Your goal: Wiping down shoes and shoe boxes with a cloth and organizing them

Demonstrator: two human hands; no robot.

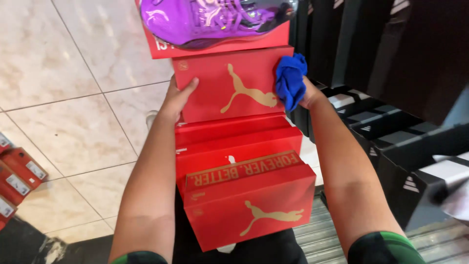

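A stack of several red shoe boxes with gold animal logos rises in front of me. My left hand (177, 98) grips the left side of an upper red box (227, 83). My right hand (308, 94) presses a crumpled blue cloth (290, 79) against that box's right edge. On the topmost red box (220, 45) lies a shiny purple shoe (210, 19). The nearest red box (249, 200) sits lowest, close to my body, and carries a gold strip on its lid.
Black shoe boxes (391, 142) with white stripes are stacked along the right. More red boxes (17, 178) lie on the beige tiled floor (73, 98) at the left edge. A ribbed metal strip (317, 234) runs under the stack on the right.
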